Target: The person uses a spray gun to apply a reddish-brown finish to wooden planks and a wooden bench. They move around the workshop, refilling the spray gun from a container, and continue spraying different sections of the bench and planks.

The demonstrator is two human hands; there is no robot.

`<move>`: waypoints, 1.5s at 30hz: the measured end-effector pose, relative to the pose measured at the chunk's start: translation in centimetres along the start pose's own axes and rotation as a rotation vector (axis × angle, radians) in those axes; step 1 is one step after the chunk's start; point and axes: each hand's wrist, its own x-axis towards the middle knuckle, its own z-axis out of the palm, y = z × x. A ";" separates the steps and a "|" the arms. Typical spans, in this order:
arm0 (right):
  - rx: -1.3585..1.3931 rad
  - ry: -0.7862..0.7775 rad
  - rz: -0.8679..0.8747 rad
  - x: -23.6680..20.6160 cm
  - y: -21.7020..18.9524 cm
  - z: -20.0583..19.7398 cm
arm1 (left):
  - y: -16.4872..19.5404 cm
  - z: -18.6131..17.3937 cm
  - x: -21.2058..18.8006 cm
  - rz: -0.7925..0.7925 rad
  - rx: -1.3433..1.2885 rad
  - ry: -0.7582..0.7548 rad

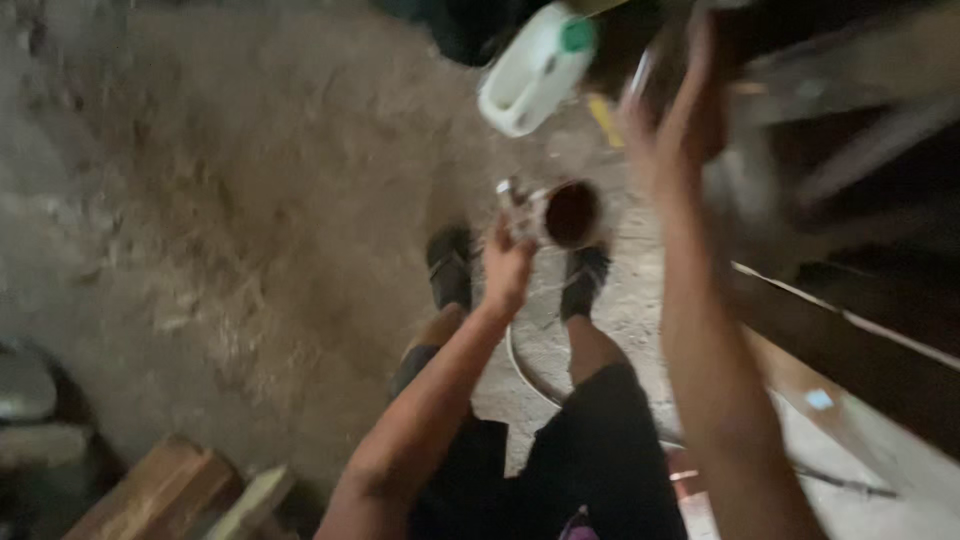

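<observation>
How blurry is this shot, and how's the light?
Head view: motion blur smears the whole frame, worst on the raised right hand and the white jug; the left hand with its cup is only slightly clearer. Light is dim and warm, with dark shadow at the top right and lower left corners.

Lighting is dim and warm. The dirt floor (250,180) at upper centre is the brightest area. Deep shadow fills the right side and lower left corner. Motion blur smears the whole frame; no edge is sharp.
</observation>
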 end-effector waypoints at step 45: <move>-1.036 1.185 0.785 -78.8 -36.5 -62.6 | -15.6 8.1 -83.0 -0.263 0.849 -1.759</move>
